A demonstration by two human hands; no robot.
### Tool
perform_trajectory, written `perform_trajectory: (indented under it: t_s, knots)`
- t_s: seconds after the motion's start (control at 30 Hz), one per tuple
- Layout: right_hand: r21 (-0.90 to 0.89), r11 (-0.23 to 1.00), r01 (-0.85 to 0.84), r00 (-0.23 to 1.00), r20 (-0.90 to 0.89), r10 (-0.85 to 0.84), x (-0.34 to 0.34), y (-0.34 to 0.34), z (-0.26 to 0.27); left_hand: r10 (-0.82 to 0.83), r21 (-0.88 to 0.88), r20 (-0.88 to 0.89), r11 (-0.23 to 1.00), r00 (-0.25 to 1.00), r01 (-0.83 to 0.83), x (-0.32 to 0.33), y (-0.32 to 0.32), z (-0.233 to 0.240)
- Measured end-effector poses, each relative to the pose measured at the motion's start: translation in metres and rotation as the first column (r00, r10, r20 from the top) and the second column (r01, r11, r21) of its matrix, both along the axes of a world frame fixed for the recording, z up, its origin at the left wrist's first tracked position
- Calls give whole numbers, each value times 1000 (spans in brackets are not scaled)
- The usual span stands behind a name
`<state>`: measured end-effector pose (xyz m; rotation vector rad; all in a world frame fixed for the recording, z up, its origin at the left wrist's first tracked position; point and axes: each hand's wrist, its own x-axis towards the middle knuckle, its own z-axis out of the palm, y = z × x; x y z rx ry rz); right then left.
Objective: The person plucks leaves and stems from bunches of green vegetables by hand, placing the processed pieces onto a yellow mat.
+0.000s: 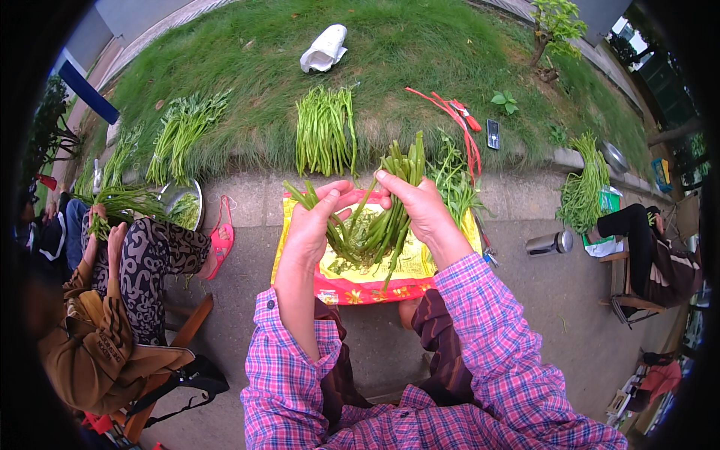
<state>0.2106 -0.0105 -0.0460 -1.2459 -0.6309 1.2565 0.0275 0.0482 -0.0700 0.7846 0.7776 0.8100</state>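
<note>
My right hand (430,216) grips a thick bunch of green leaf-vegetable stems (402,166), their cut ends pointing up and the lower parts hanging down. A few more stems (304,194) lie across my left hand (312,228), held between its thumb and fingers. Both hands are above a yellow and red printed plastic sack (365,279) spread on the ground. Leafy scraps (343,263) rest on the sack, partly hidden behind the stems. A tied-looking bundle of trimmed stems (325,132) lies past the sack, and leafy stalks (455,183) are beyond my right hand.
Left, a seated person (101,332) holds greens near a metal basin (197,205). Right are a steel flask (549,243), another seated person (664,253) and a heap of greens (585,188). Red ties (472,146), a mobile phone (493,135) and a white bag (325,49) lie on the grass side.
</note>
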Motion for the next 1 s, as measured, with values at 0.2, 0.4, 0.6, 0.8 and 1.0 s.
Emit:
perform_trajectory:
  t_s: [0.2, 0.4, 0.6, 0.8, 1.0]
  knots:
    - [-17, 991, 134, 981, -140, -135, 14, 1, 10, 185, 73, -283, 983, 941, -171, -10, 11, -16]
    - [75, 989, 130, 974, -198, -113, 32, 0, 10, 161, 183, -485, 980, 859, -80, -3, 5, -20]
    - [131, 987, 89, 963, -265, -51, 30, 0, 12, 76, 325, -537, 938, 840, 123, -1, -1, -20]
    - [154, 988, -12, 989, -145, 35, 14, -3, 20, -61, 315, -405, 927, 912, 202, 8, -10, -1]
    - [189, 982, 21, 997, -74, -7, 14, -3, 18, 17, 259, -493, 957, 870, 128, -2, -2, 1]
